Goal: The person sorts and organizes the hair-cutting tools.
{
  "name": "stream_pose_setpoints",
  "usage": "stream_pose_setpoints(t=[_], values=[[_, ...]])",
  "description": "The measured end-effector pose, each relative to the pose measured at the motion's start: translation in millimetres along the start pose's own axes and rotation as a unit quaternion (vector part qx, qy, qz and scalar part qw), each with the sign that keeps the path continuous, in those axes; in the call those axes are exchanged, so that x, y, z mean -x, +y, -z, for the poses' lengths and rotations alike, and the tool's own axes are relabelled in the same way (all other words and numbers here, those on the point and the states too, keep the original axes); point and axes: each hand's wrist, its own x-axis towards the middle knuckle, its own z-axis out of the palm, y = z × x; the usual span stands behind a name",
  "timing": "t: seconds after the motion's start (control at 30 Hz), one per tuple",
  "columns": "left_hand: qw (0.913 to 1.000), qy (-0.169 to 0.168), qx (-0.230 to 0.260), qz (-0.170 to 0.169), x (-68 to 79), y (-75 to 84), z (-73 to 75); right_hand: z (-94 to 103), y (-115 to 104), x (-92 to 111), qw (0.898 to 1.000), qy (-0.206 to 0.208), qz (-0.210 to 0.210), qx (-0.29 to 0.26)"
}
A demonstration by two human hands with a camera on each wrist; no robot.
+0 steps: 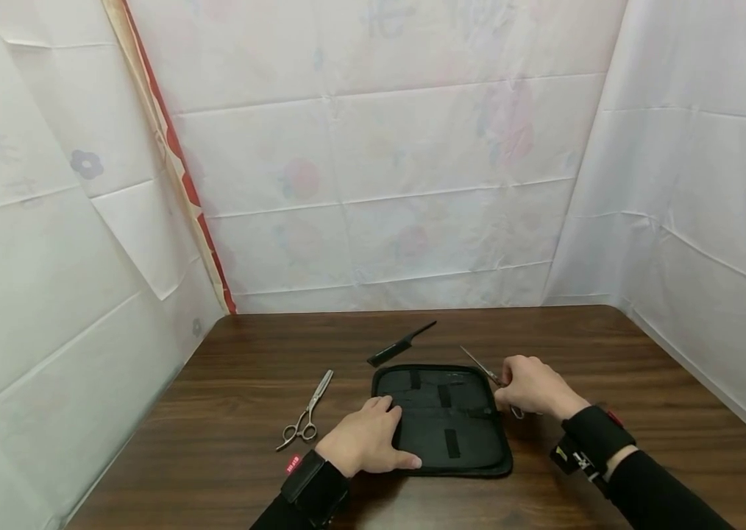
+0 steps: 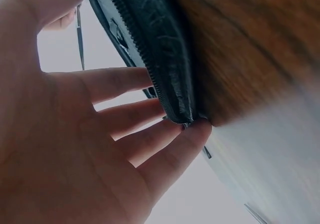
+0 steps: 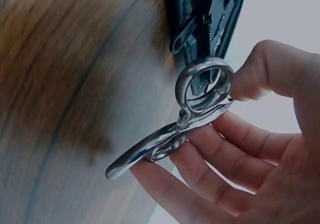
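Note:
A black zippered case [image 1: 426, 434] with elastic loops inside lies on the table before me. My left hand [image 1: 368, 438] rests over its near left corner, fingers spread and fairly straight along the left edge, thumb at the front. In the left wrist view the fingertips touch the case's zippered rim [image 2: 150, 59]. Beside the case's right edge, my right hand [image 1: 537, 386] pinches silver scissors [image 3: 192, 116] by the handle between thumb and fingers. The blades [image 1: 479, 366] point away to the upper left; the finger rings show plainly in the right wrist view.
Thinning scissors [image 1: 307, 416] lie left of the case. A black comb [image 1: 402, 344] with a thin tail lies behind it. White sheets [image 1: 373, 169] hang behind and on both sides of the brown wooden table [image 1: 214, 442].

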Motion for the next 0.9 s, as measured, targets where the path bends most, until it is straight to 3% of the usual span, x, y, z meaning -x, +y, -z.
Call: stream_pose_setpoints(t=[0.4, 0.9], values=[[1.0000, 0.002, 0.002, 0.002, 2.2, 0.2, 1.5, -0.2, -8.7, 3.6, 0.998, 0.009, 0.044, -0.051], [1.0000, -0.001, -0.006, 0.008, -0.2, 2.2, 0.9, -2.9, -23.2, 5.3, 0.995, 0.031, 0.043, -0.083]])
